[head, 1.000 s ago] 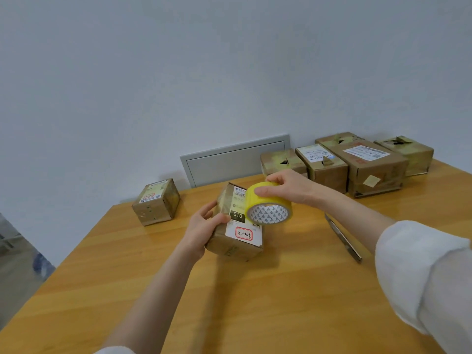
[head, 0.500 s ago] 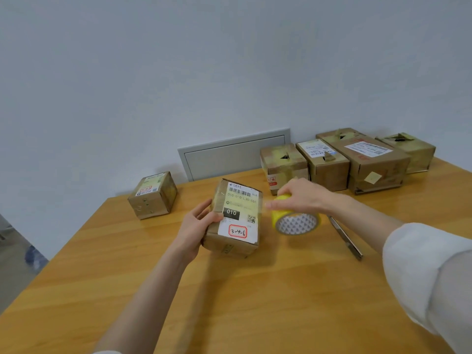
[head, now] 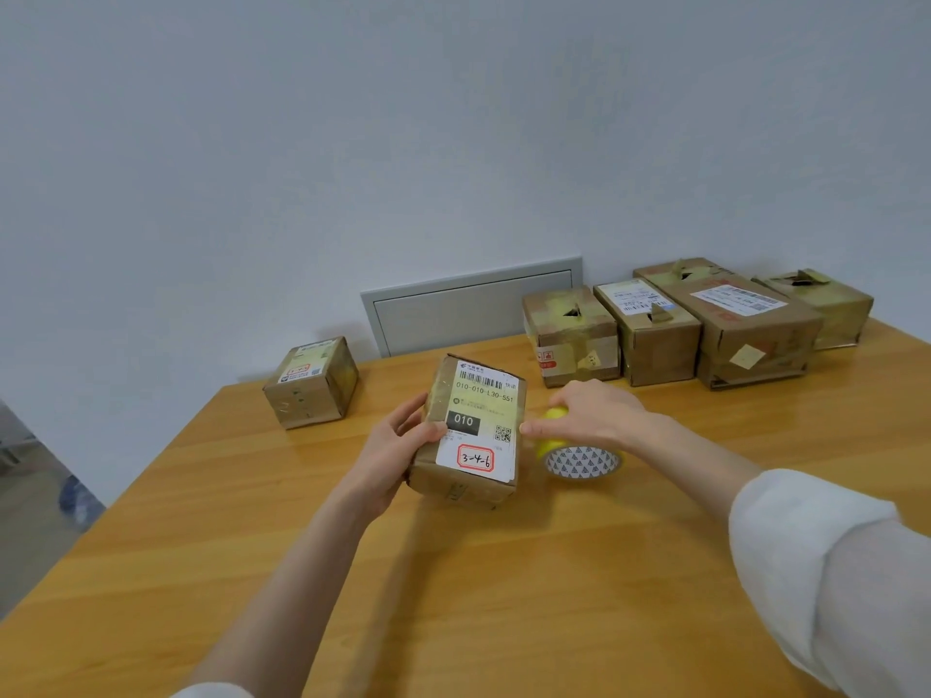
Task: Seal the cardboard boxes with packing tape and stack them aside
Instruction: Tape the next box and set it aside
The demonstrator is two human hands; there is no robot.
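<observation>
My left hand [head: 395,448] reaches forward on a bare forearm and grips the left side of the labelled cardboard box [head: 476,395], thumb laid across its top. My right hand [head: 597,415], arm in a white sleeve, curls palm-down over the yellow tape roll [head: 579,460], index finger stretched toward the box.

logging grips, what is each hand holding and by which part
Left hand grips the labelled box by its left side, thumb on top. Right hand holds the yellow tape roll by its outer rim, from above.
</observation>
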